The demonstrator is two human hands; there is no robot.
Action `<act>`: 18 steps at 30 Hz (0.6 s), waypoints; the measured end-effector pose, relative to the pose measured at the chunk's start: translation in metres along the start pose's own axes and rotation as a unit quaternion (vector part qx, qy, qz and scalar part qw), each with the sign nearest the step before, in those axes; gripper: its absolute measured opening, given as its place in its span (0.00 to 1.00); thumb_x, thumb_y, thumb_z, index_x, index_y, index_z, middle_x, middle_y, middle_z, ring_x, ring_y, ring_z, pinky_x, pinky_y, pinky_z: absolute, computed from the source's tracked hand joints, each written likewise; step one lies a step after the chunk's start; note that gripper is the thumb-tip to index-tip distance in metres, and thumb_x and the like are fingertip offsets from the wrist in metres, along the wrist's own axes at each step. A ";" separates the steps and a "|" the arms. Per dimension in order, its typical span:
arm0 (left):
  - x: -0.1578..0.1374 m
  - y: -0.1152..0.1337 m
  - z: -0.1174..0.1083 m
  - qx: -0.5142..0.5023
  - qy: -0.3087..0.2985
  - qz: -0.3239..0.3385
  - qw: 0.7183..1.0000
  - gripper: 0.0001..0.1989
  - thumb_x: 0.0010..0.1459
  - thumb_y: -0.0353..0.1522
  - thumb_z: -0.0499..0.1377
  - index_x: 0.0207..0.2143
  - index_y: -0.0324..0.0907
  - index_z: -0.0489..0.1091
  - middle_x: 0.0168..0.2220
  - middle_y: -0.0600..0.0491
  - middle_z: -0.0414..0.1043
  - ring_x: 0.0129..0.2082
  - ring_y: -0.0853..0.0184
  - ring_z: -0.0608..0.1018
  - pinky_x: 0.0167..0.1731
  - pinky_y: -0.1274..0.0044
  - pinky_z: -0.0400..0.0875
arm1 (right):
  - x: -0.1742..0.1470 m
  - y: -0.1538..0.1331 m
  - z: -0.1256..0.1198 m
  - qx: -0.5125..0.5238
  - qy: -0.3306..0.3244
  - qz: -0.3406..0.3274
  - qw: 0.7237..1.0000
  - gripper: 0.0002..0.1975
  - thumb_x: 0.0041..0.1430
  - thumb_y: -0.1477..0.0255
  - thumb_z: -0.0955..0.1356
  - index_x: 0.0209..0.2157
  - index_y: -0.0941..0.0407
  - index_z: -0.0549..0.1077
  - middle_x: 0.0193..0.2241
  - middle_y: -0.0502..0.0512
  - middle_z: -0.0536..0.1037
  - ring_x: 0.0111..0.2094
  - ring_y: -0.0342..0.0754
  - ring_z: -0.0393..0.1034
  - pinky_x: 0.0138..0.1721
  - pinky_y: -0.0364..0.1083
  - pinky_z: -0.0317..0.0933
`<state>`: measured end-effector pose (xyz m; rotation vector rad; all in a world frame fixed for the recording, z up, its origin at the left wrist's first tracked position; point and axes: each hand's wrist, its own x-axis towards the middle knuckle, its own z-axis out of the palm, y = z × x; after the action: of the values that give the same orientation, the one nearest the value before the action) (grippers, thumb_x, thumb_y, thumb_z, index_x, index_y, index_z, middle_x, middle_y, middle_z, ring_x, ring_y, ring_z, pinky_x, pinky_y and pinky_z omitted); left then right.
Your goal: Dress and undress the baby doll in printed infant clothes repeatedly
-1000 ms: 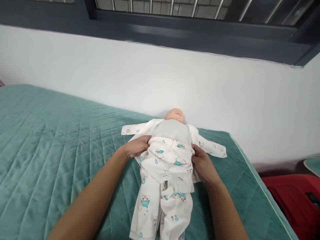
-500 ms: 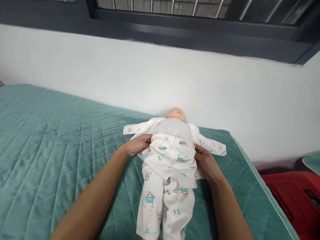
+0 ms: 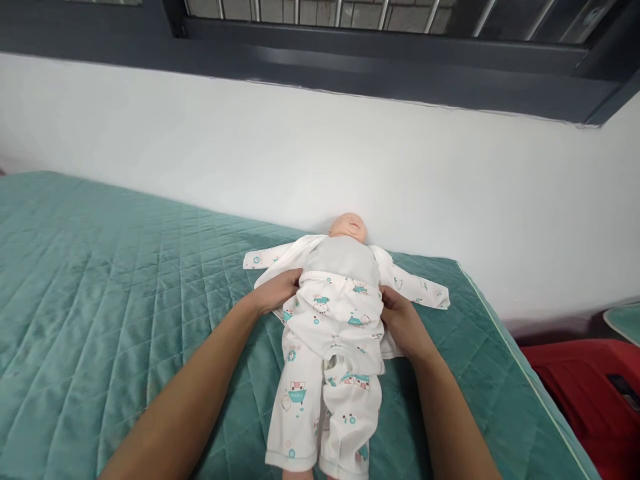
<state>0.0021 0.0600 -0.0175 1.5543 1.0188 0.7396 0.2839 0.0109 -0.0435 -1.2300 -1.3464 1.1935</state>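
Observation:
A baby doll (image 3: 349, 227) lies on its back with its head toward the wall. It wears white printed pants (image 3: 330, 327) pulled up to the belly and a white printed jacket (image 3: 417, 285) spread open, its sleeves stretched out to both sides. Grey-white cloth covers the chest. My left hand (image 3: 277, 291) is closed at the left end of the waistband, fingertips partly hidden by the fabric. On the opposite side my right hand (image 3: 403, 320) pinches the pants' edge just below the waistband. The doll's feet show at the bottom, below the cuffs.
A green quilted mattress cover (image 3: 125, 300) lies under the doll. Behind it rises a white wall (image 3: 225, 147) below a dark window frame (image 3: 350, 63) with metal bars. A red plastic object (image 3: 580, 387) stands beyond the bed's right edge.
My right hand has drawn slightly left with the pants' side, which now sits closer to the body. The left hand stays at the waistband. The doll's feet have come into view.

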 end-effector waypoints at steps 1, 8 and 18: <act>0.001 -0.002 0.001 -0.015 0.001 -0.011 1.000 0.10 0.41 0.29 0.61 0.30 0.41 0.76 0.29 0.52 0.79 0.33 0.59 0.77 0.33 0.73 0.72 | 0.000 -0.001 0.001 0.009 0.000 0.002 1.000 0.17 0.48 0.74 0.69 0.42 0.53 0.78 0.41 0.51 0.82 0.46 0.54 0.73 0.46 0.50 0.66; 0.005 -0.010 0.008 -0.154 -0.016 -0.080 0.985 0.12 0.38 0.25 0.57 0.28 0.40 0.77 0.26 0.52 0.78 0.26 0.64 0.76 0.30 0.73 0.71 | -0.005 -0.010 0.008 0.043 0.016 0.011 0.999 0.14 0.46 0.74 0.73 0.39 0.52 0.78 0.41 0.51 0.82 0.43 0.52 0.74 0.47 0.50 0.65; 0.005 -0.001 0.018 -0.154 0.026 -0.048 0.987 0.11 0.40 0.25 0.59 0.29 0.41 0.76 0.29 0.50 0.79 0.35 0.58 0.79 0.37 0.69 0.73 | -0.003 -0.009 0.007 -0.034 0.035 -0.016 0.999 0.16 0.47 0.70 0.74 0.41 0.51 0.77 0.41 0.52 0.81 0.45 0.55 0.73 0.48 0.53 0.66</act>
<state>0.0196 0.0565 -0.0232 1.2184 0.9595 0.8304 0.2762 0.0069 -0.0351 -1.2813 -1.3599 1.0810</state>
